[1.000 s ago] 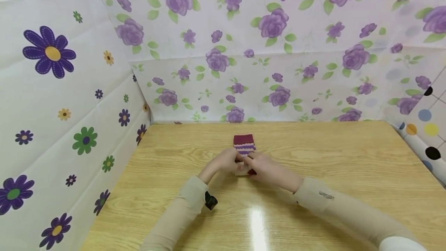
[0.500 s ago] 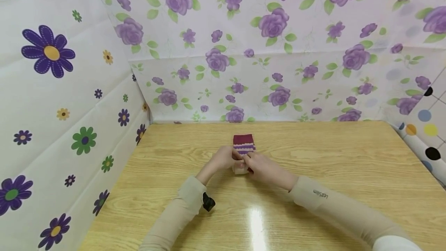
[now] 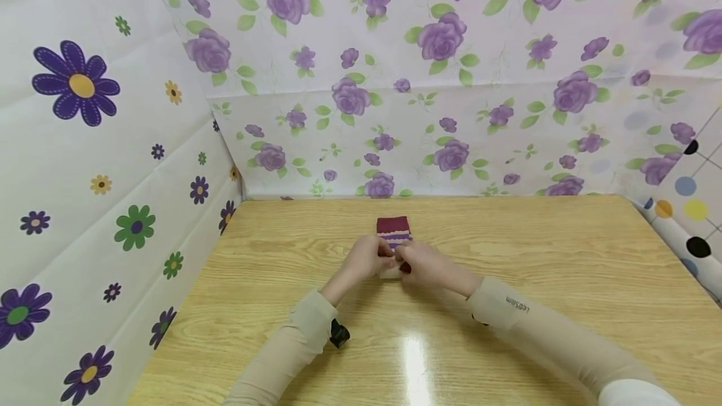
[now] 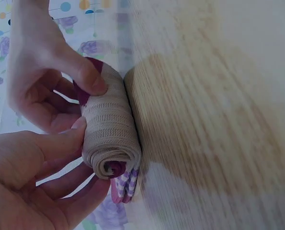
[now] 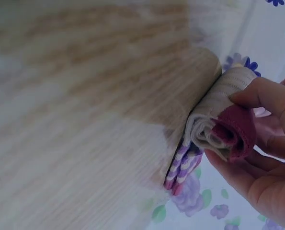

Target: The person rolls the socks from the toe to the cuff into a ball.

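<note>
A pair of socks [image 3: 393, 225], stacked flat and partly rolled up, lies on the wooden table in the head view. Its cuff is maroon, with purple and pale stripes below. The rolled part [image 4: 111, 117] is beige ribbed knit with maroon patches, and its spiral end faces the left wrist camera. My left hand [image 3: 363, 259] grips the left end of the roll, thumb on top and fingers beneath. On the right end, my right hand [image 3: 431, 266] pinches the roll, its thumb over the beige knit beside a maroon patch [image 5: 238, 127]. Both hands cover part of the socks in the head view.
The wooden table [image 3: 536, 255] reaches back to a floral wall cloth [image 3: 406, 136]. A daisy-patterned cloth [image 3: 135, 161] stands along the left side, and a dotted cloth [image 3: 699, 205] hangs at the right. A small black device [image 3: 339, 333] sits at the left wrist.
The rolled part has shifted slightly away from me, toward the striped cuff, and both hands have shifted a little with it. The cuff end lies almost where it was.
</note>
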`<state>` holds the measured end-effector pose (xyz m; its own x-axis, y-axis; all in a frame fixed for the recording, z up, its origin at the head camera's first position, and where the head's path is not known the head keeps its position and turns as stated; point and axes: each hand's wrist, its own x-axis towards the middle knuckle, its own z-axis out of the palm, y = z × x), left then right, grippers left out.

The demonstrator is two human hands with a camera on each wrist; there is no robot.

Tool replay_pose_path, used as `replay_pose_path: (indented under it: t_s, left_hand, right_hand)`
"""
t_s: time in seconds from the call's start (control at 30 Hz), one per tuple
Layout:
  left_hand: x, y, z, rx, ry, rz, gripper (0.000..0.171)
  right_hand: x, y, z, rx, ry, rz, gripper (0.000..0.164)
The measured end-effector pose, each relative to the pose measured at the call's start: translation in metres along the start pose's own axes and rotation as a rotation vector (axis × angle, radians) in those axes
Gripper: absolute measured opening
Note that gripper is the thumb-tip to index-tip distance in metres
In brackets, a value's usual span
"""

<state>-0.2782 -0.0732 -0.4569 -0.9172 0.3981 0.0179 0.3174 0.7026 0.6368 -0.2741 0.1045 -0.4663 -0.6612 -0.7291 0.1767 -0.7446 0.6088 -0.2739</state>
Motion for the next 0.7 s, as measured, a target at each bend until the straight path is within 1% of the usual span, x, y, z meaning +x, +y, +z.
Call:
replay_pose_path:
  t_s: [0.13, 0.23, 0.4, 0.5, 0.63, 0.7]
  left_hand:
    - [-0.001, 0.002, 0.000, 0.005, 0.015, -0.006, 0.004]
    - [-0.002, 0.004, 0.001, 0.028, 0.031, 0.005, 0.007]
    - [-0.003, 0.008, 0.003, 0.104, 0.093, 0.062, 0.008]
    - [-0.004, 0.011, 0.004, 0.126, 0.122, 0.085, 0.007]
    - [-0.004, 0.013, 0.005, 0.126, 0.127, 0.087, 0.006]
    - [-0.004, 0.012, 0.005, 0.137, 0.121, 0.094, 0.010]
  right_hand:
    - [0.004, 0.004, -0.004, 0.058, -0.043, 0.000, 0.017]
    - [0.008, 0.005, -0.008, 0.091, -0.070, -0.005, 0.018]
    - [0.014, 0.008, -0.011, 0.112, -0.095, -0.006, 0.017]
    - [0.016, 0.011, -0.012, 0.140, -0.112, 0.003, 0.016]
    - [0.017, 0.014, -0.012, 0.176, -0.143, 0.031, 0.018]
    - [0.017, 0.016, -0.012, 0.180, -0.159, 0.046, 0.018]
